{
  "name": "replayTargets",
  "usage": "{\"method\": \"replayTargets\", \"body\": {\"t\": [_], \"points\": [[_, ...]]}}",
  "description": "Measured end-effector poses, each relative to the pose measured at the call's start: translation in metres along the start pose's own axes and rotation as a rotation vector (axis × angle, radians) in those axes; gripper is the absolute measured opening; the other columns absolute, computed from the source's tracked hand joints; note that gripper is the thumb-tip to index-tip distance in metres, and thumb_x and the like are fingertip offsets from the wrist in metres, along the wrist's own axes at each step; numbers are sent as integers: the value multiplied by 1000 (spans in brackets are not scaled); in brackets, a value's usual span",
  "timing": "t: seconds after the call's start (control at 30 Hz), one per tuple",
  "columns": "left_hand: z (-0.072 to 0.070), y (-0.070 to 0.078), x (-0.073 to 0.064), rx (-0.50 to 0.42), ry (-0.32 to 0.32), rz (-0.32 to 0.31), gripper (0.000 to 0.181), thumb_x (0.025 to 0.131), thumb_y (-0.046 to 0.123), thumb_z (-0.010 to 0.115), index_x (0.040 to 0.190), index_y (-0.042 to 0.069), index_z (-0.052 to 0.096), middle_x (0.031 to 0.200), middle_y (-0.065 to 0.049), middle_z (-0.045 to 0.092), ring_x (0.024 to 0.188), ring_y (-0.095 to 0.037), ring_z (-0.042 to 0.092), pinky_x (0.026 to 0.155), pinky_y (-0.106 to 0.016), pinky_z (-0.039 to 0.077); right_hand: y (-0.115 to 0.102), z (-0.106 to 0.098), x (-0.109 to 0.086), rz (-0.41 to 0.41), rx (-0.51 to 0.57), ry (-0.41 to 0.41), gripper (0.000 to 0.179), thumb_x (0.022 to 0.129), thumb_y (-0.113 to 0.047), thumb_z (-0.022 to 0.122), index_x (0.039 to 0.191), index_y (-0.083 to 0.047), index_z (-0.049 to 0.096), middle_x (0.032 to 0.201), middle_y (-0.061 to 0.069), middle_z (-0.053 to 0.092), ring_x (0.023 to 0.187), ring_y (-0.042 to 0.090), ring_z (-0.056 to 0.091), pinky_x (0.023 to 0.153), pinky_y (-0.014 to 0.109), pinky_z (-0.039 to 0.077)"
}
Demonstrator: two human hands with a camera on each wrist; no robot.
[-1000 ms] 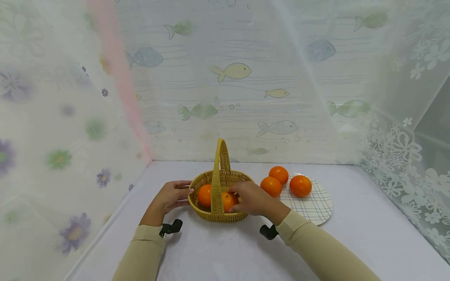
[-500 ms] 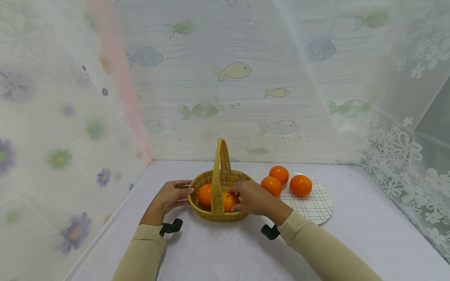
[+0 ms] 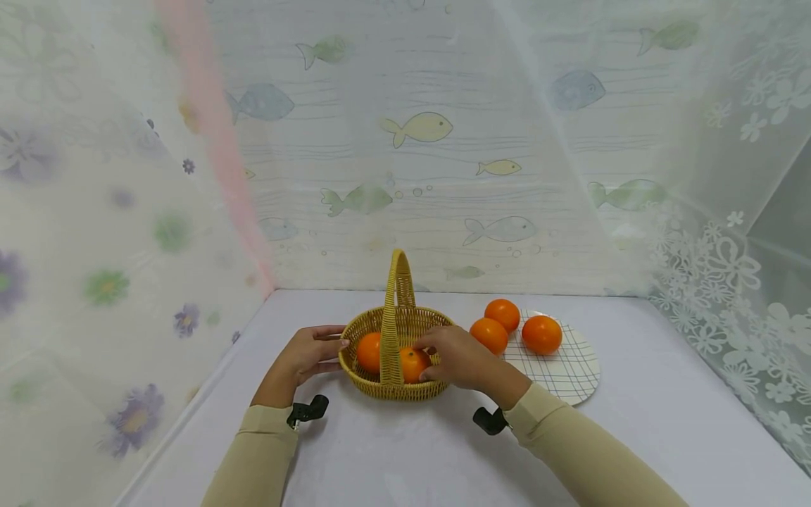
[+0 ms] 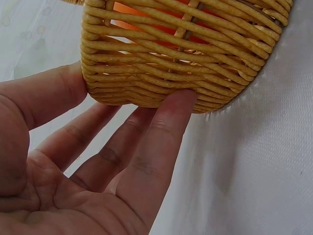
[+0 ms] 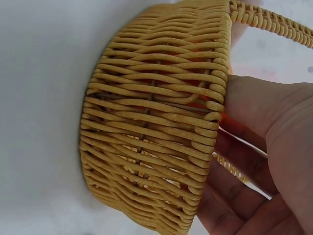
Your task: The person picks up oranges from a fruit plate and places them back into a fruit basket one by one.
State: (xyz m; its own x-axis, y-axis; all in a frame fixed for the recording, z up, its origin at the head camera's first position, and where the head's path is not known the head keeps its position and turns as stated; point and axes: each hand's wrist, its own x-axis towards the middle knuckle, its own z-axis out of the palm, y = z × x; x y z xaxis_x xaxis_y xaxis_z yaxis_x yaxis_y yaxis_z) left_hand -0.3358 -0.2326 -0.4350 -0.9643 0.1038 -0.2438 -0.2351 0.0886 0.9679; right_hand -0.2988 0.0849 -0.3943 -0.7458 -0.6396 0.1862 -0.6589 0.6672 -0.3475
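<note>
A yellow wicker basket (image 3: 396, 390) with a tall arched handle stands on the table. Two oranges show inside it, one orange (image 3: 368, 353) left of the handle and another orange (image 3: 415, 365) right of it. My left hand (image 3: 308, 355) rests against the basket's left side; in the left wrist view its extended fingers (image 4: 161, 132) touch the woven wall. Over the right rim reaches my right hand (image 3: 459, 359), its thumb and fingertips at the right-hand orange. The basket wall hides much of that contact in the right wrist view.
To the right lies a white plate (image 3: 570, 373) with a grid pattern, bearing an orange (image 3: 541, 335). Two more oranges (image 3: 488, 336) sit at its left edge. A white cloth covers the table (image 3: 393, 458), and fish-printed curtains (image 3: 418, 176) hang behind it.
My right hand has shifted very slightly to the right, its fingertips still at the orange in the basket. The left hand and the basket have stayed put.
</note>
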Motion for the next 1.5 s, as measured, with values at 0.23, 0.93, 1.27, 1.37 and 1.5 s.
{"method": "replayTargets", "body": {"t": [0.23,0.93,1.27,1.37,1.5], "points": [[0,1,-1,2,3,-2,48,83,16,74,129,12,59,125,-15,61,99,-28,68,79,-46,57,1,-1,-5,28,15,20,45,77,-34,80,117,-19,68,108,-9,67,97,11,61,84,27,53],[1,2,-2,9,11,-1,48,83,16,74,129,13,59,125,-13,62,99,-27,68,80,-46,57,12,-11,-23,93,56,147,42,79,-36,78,116,-20,68,112,-10,66,107,10,60,93,33,52],[1,-2,1,4,2,0,49,83,17,74,130,13,58,125,-14,61,100,-28,67,80,-45,57,26,-13,-33,113,104,286,36,75,-33,81,108,-32,68,103,-21,64,95,8,61,79,28,54],[0,-2,1,4,6,4,48,83,17,74,129,13,59,125,-13,61,100,-28,67,80,-45,57,29,-15,-37,139,135,310,36,74,-32,82,108,-31,69,105,-16,66,96,14,62,80,34,55],[-1,-1,1,5,5,1,48,83,17,74,128,13,59,125,-13,61,100,-28,67,80,-44,57,34,-17,-41,168,164,316,35,76,-32,81,108,-30,69,109,-10,67,100,13,61,87,39,54]]}}
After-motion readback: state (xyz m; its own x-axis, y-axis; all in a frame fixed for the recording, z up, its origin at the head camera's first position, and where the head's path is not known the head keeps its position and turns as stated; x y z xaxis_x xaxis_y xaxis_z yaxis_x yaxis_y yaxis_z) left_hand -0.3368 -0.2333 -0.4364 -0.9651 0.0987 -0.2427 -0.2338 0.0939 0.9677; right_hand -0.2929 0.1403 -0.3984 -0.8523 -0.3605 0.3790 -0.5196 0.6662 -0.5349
